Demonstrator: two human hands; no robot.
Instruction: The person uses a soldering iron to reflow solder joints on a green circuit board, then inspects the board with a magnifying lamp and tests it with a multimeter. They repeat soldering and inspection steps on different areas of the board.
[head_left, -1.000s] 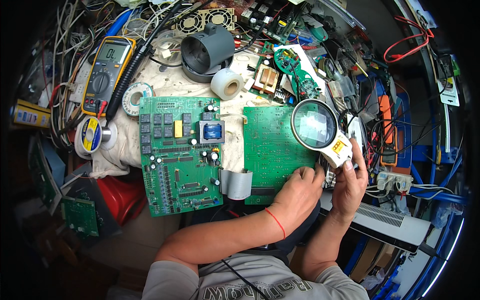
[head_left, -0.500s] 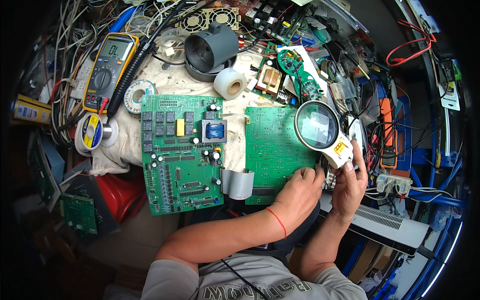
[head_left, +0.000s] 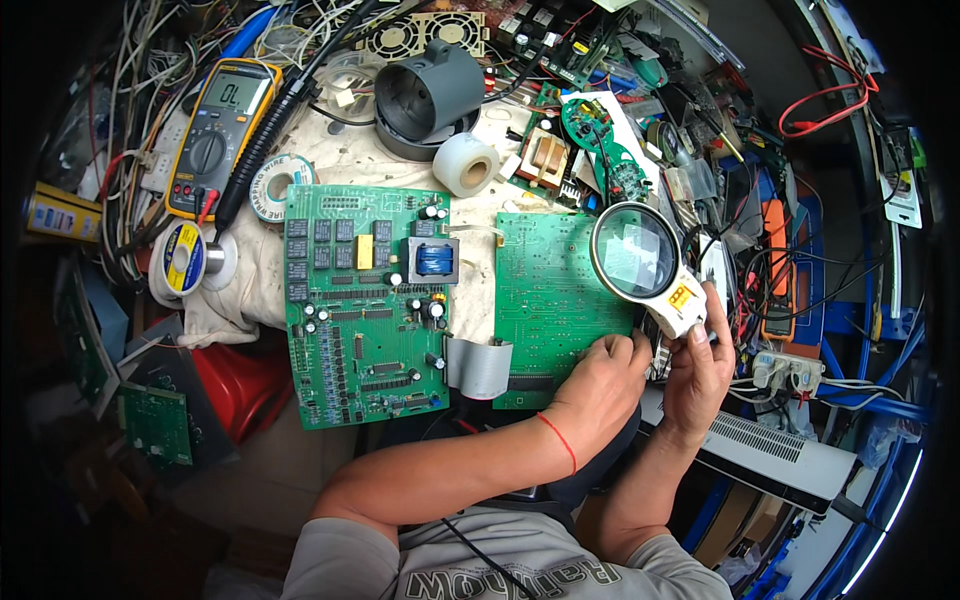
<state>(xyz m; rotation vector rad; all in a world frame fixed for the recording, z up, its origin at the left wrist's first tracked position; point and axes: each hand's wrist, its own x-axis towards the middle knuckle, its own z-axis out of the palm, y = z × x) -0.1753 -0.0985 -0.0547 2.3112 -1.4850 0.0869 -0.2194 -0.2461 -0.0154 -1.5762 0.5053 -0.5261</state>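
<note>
My right hand is closed round the white handle of a magnifying glass, with the thumb near the handle's end. Its round, dark-rimmed lens stands over the upper right of a green circuit board, which lies with its solder side up. At that board's lower right edge is my left hand, fingers curled together; whatever they grip is hidden. A grey ribbon cable links this board to a second green circuit board on the left, which carries black relays, capacitors and a blue transformer.
A yellow multimeter, solder spool and wire reel stand at the left. Behind the boards are a grey cylindrical housing and tape roll. Loose boards and cables crowd the far right, above a power strip.
The whole view has shifted slightly, so the bench things sit a little further right in it. Both hands and the magnifying glass hold nearly the same pose.
</note>
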